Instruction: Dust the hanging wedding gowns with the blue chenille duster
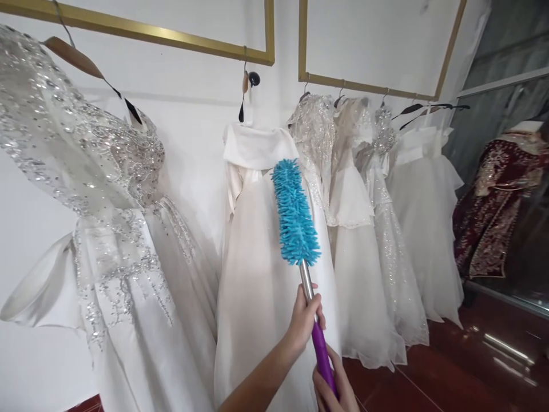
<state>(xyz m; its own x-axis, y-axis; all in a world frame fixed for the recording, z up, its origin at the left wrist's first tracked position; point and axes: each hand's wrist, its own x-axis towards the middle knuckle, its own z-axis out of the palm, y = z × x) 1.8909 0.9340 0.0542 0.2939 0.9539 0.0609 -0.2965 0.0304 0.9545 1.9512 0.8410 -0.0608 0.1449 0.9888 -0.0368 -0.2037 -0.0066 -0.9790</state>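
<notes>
A duster [295,214] with a fluffy blue head, a metal rod and a purple handle is held up in front of me, tilted slightly to the left. My left hand [305,315] is closed around the metal rod just below the head. Lower down, my right hand [334,386] wraps the purple handle; part of it is cut off by the bottom edge. Behind the duster head hangs a plain white gown [257,229] with a folded off-shoulder collar. The head overlaps this gown's right side; whether it touches the fabric I cannot tell.
A beaded silver-white gown [115,246] hangs close on the left. Several sparkly white gowns, one a tulle dress [422,217], hang to the right from gold rails [373,88]. A dark red embroidered dress [497,200] stands beyond glass. The floor [463,372] is red tile.
</notes>
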